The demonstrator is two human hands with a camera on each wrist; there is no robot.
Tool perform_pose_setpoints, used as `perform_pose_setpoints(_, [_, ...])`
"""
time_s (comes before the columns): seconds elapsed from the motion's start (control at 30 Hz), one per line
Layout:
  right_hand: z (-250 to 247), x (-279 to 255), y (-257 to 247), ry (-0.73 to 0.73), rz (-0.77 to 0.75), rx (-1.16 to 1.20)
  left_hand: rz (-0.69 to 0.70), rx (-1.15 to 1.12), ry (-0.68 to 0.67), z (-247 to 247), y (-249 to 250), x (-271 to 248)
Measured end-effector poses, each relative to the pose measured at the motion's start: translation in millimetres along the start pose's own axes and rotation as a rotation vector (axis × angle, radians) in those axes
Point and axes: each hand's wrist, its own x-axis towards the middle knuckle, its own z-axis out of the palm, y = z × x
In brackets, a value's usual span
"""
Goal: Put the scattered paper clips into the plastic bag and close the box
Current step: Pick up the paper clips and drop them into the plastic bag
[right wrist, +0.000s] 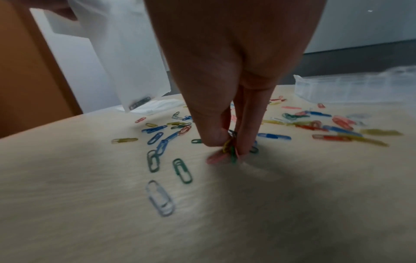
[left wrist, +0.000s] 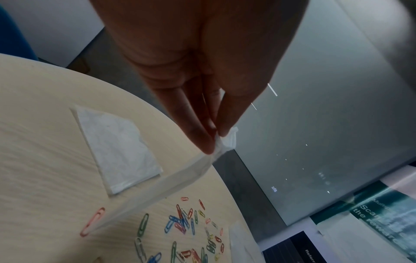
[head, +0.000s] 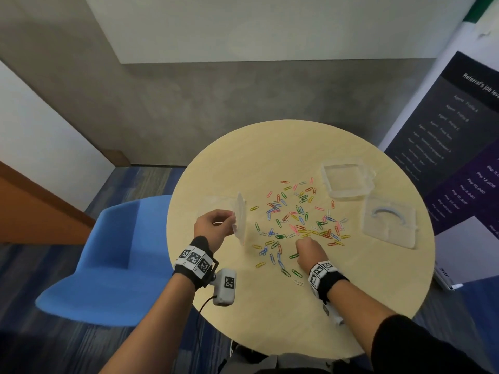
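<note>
Coloured paper clips [head: 294,220] lie scattered across the middle of the round table [head: 270,314]. My left hand [head: 232,217] pinches the top edge of a clear plastic bag [head: 240,217] and holds it upright at the left of the clips. In the left wrist view the fingertips [left wrist: 207,147] squeeze the bag [left wrist: 168,188], whose bottom touches the table. One clip shows inside the bag [right wrist: 126,53]. My right hand [head: 303,244] is down on the table among the clips. In the right wrist view it [right wrist: 229,147] pinches a small bunch of clips [right wrist: 231,151].
A clear plastic box [head: 347,179] stands at the table's far right, with its lid [head: 388,220] lying beside it nearer the edge. A second flat plastic bag [left wrist: 117,147] lies left of the held one. A blue chair [head: 108,260] is at the left, a banner [head: 459,157] at the right.
</note>
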Motion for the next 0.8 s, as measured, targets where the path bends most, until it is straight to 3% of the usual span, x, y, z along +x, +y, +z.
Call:
perform_pose_setpoints(0.17, [-18, 19, 10, 0.02, -0.014, -0.026, -0.015, 0.058, -0.058, 12, 10, -1])
perform_pose_setpoints(0.3, [-34, 30, 32, 0.037, 0.131, 0.18, 0.004, 0.124, -0.108, 27, 17, -5])
perform_pose_setpoints(0.4, [-47, 27, 48, 0.089, 0.26, 0.621, 0.014, 0.158, -0.141, 39, 21, -8])
perform_pose_setpoints(0.47, [-62, 19, 51, 0.103, 0.364, 1.195, 0.016, 0.17, -0.164, 48, 22, -9])
perform_pose_setpoints(0.53, [-80, 8, 44, 0.073, 0.352, 1.759, 0.017, 0.175, -0.184, 58, 23, -11])
perform_pose_setpoints(0.6, [-98, -2, 31, 0.034, 0.251, 1.991, 0.019, 0.175, -0.201, 68, 24, -13])
perform_pose_setpoints(0.7, [-113, -16, 2, 0.036, 0.054, 1.954, 0.017, 0.179, -0.236, 84, 25, -18])
perform_pose_setpoints(0.8, [-112, -20, -15, 0.216, -0.072, 1.606, 0.044, 0.217, -0.256, 96, 30, -22])
